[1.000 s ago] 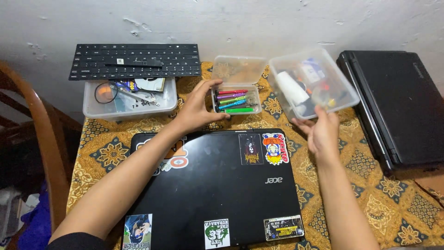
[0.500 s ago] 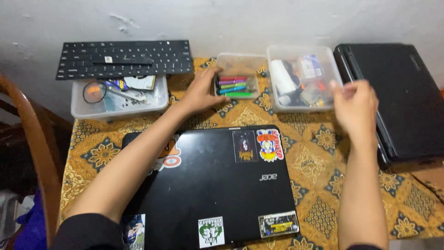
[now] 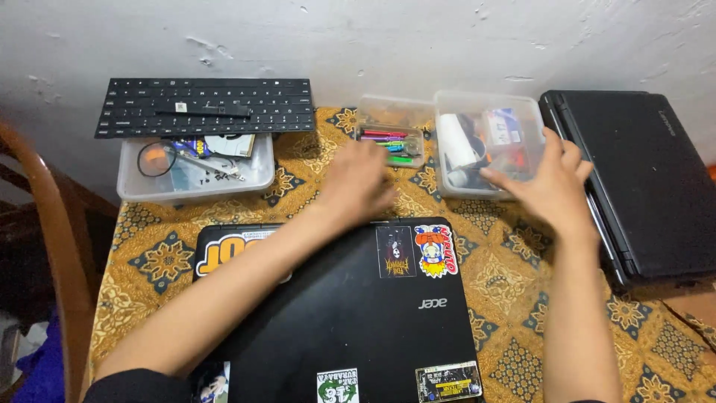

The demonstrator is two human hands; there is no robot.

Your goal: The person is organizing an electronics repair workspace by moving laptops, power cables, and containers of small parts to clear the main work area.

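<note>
Single view, head-worn camera. Position: above the near edge of the worktop [image 3: 514,280], looking steeply down and forward toward the white wall [image 3: 388,37]. Range: close; both forearms enter from the bottom edge. Field: closed black laptop [image 3: 350,313] nearest, clear boxes and loose keyboard [image 3: 205,107] at the wall, second laptop [image 3: 641,179] at right, chair back [image 3: 45,246] at left. No second view to compare.
</note>
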